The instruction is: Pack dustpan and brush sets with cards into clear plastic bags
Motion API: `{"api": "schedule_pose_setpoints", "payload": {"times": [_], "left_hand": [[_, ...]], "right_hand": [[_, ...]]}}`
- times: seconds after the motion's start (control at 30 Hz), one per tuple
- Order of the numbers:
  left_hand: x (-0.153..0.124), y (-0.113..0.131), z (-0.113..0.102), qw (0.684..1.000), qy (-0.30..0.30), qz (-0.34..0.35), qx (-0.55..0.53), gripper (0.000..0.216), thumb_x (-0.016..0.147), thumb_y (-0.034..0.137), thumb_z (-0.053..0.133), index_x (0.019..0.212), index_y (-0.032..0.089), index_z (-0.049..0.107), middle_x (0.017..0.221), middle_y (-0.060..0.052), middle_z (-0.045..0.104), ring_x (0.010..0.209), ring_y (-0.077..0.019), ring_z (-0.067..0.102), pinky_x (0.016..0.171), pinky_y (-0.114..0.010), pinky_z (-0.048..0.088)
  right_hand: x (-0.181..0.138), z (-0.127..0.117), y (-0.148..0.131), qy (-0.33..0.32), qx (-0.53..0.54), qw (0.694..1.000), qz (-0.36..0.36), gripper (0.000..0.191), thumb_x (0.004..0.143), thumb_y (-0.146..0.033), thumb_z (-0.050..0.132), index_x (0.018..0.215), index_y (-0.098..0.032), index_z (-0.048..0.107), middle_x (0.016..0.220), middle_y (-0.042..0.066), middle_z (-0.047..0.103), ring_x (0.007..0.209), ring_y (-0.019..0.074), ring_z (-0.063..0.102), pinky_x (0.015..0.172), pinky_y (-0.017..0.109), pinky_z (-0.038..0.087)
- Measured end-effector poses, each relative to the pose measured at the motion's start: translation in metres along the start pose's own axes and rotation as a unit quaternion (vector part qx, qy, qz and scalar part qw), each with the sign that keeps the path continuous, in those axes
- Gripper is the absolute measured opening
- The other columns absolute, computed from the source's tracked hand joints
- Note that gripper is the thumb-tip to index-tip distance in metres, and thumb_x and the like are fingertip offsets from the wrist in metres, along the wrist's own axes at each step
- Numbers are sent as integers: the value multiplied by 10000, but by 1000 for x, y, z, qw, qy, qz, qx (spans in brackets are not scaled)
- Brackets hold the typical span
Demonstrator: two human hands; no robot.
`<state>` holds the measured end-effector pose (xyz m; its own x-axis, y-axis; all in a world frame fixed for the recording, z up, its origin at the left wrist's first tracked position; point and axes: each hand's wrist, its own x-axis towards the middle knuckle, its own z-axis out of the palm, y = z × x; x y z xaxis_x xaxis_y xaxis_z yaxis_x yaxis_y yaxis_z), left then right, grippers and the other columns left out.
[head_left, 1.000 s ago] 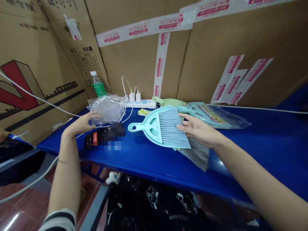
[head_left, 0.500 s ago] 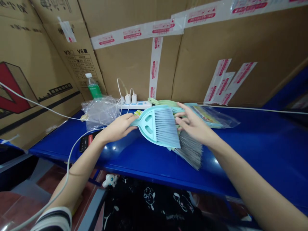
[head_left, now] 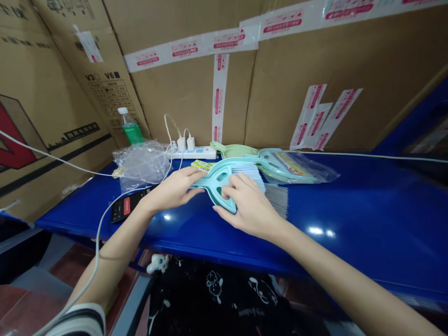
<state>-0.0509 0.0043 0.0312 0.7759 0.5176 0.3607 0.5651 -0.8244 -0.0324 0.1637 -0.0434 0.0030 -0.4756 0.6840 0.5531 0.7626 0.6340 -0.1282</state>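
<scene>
My left hand (head_left: pixel 178 187) is closed round the handle end of a light-blue dustpan (head_left: pixel 217 166), with a matching hand brush (head_left: pixel 221 186) lying in its pan. Over the brush head and the pan's near side, my right hand (head_left: pixel 250 203) has its fingers curled, the thumb beneath the near edge. Pale blue bristles (head_left: pixel 250 171) fan out to the right, partly behind my right fingers. Grey bristles (head_left: pixel 278 199) of another brush lie on the table behind that hand; the rest of that brush is hidden.
Behind stand a green dustpan (head_left: pixel 233 150) and a bagged light-blue set (head_left: pixel 280 163). A power strip (head_left: pixel 206 153) with white plugs, a crumpled plastic bag (head_left: pixel 140 161), a green-labelled bottle (head_left: pixel 131 128) and a phone (head_left: pixel 122 209) are left. A white cable (head_left: pixel 100 233) crosses my left arm. Cardboard walls the back.
My right hand has come left and nearer, from beside the bristle tips onto the brush head and pan edge. My left hand keeps its hold on the handle. The view has shifted slightly.
</scene>
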Motion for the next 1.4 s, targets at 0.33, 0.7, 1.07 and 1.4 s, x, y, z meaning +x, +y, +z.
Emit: {"api": "schedule_pose_setpoints", "payload": {"times": [0.33, 0.7, 1.07, 1.4], "left_hand": [[4, -35, -36, 990, 52, -130, 29, 335, 924, 279, 529, 1239, 197, 612, 1108, -88, 634, 1004, -234, 602, 913, -405, 508], [56, -97, -22, 987, 12, -155, 50, 337, 898, 238, 537, 1213, 175, 640, 1114, -121, 604, 1081, -287, 504, 1019, -520, 369], [97, -110, -6, 988, -1, -147, 38, 316, 896, 228, 514, 1165, 165, 669, 1129, -123, 608, 1134, -291, 498, 1036, -514, 340], [128, -115, 11, 991, -61, -103, 54, 308, 923, 282, 488, 1138, 191, 688, 1124, -104, 658, 1132, -277, 515, 1034, -503, 333]], "right_hand": [[-23, -35, 6, 12, -242, 970, 26, 368, 959, -327, 422, 793, -137, 691, 748, 127, 600, 760, 261, 536, 643, 354, 347], [-5, -26, 15, -205, -160, 960, 104, 354, 969, -372, 408, 846, -164, 665, 820, 121, 700, 720, 246, 644, 589, 337, 445], [11, -26, 118, -156, -226, 950, 152, 417, 788, -226, 629, 1196, -146, 605, 1143, 186, 655, 1035, 326, 610, 782, 397, 500], [5, -19, 125, -136, -254, 946, 151, 347, 815, -121, 512, 1145, -168, 607, 1086, 183, 651, 1022, 321, 595, 668, 352, 496]]}}
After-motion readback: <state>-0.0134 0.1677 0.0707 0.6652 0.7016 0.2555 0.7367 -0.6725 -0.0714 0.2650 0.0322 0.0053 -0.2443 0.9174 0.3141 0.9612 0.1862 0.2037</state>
